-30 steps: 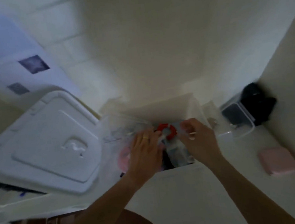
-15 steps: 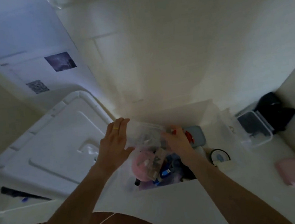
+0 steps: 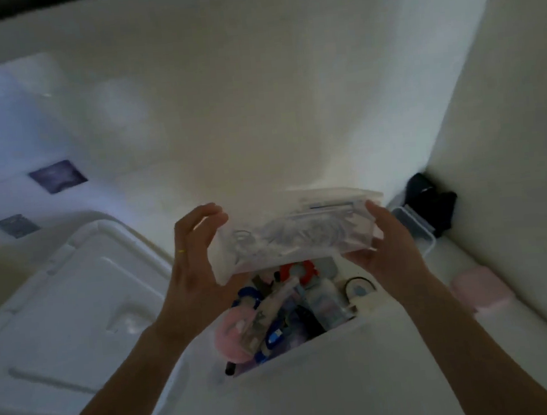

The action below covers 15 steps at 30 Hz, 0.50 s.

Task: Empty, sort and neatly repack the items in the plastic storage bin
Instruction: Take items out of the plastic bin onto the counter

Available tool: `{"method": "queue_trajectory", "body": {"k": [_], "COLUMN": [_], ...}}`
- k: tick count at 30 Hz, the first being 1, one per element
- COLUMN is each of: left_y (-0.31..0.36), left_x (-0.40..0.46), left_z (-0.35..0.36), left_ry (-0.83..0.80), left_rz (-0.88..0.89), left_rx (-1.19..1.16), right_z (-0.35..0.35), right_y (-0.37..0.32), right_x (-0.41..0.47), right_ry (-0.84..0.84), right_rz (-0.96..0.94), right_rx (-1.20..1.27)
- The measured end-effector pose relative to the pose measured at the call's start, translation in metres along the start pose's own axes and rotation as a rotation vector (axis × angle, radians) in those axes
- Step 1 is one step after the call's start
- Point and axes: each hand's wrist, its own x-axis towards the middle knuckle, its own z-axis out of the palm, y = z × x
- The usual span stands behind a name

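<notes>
While both hands (image 3: 190,274) (image 3: 389,246) clasp the pouch (image 3: 292,235) ends above the bin (image 3: 313,339), lift level, clear its rim.

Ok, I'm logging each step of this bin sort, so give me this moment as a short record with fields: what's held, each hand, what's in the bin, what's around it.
held item: clear plastic bag of small bits, contents too blurred to name, raised over the bin
left hand: fingers curled at the bag's left end
right hand: grips the bag's right end
storage bin: open, still full of mixed items, a red ring near the top
bin lid: lying to the left
nearby: pink case to the right, small clear container in the corner
</notes>
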Motion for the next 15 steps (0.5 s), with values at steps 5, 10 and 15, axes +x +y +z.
{"method": "queue_trajectory", "body": {"k": [5, 10, 15], "left_y": [0.084, 0.169, 0.197], "left_x": [0.007, -0.034, -0.077], "left_z": [0.107, 0.209, 0.305], "left_ry": [-0.074, -0.425, -0.788], "left_rz": [-0.047, -0.124, -0.519], "left_rx": [-0.220, -0.445, -0.727], "right_z": [-0.114, -0.232, -0.329], "right_y": [-0.045, -0.048, -0.001], "right_x": [-0.077, -0.144, -0.171], "right_ry": [0.226, 0.571, 0.850], "right_rz": [-0.244, -0.332, -0.214], "right_rx": [0.111, 0.116, 0.184]}}
